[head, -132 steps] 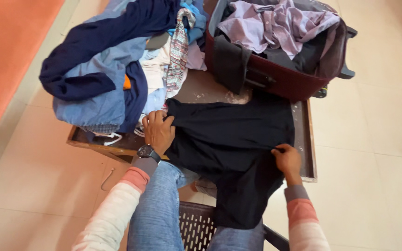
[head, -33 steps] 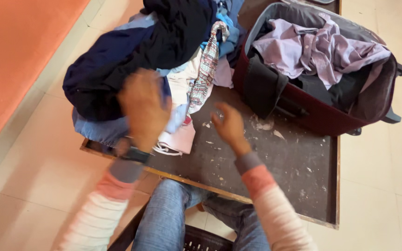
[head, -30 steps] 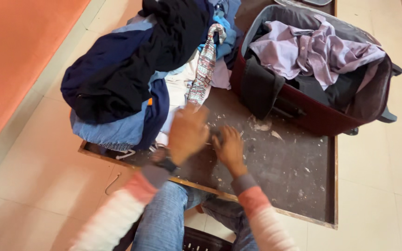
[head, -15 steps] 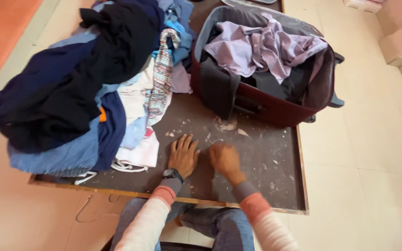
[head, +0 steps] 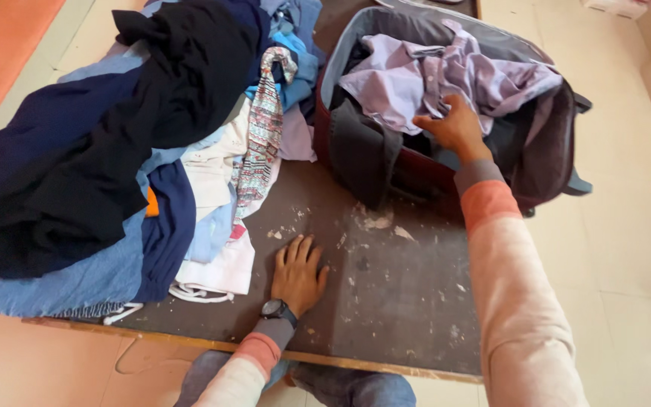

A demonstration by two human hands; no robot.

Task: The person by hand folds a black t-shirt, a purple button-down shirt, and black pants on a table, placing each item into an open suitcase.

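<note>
My left hand (head: 296, 271) lies flat, fingers spread, on the dark worn board (head: 401, 294), just right of the edge of the clothes pile (head: 114, 151); a black watch sits on its wrist. My right hand (head: 453, 126) reaches into the open maroon suitcase (head: 386, 169) and rests on a crumpled lilac shirt (head: 446, 75); whether its fingers are closed on the cloth I cannot tell. Dark garments hang over the suitcase's near wall.
The pile holds navy, black, light blue and white clothes and a patterned strip (head: 261, 143). Flakes of debris (head: 374, 222) lie on the board. Pale tiled floor (head: 627, 226) surrounds it, an orange surface (head: 1, 45) at far left. My jeans-clad knees (head: 356, 388) are below.
The black garment that lay spread on the board is gone from it. Both hands were together on the board; the right has since lifted and reached into the suitcase. The view has swung right.
</note>
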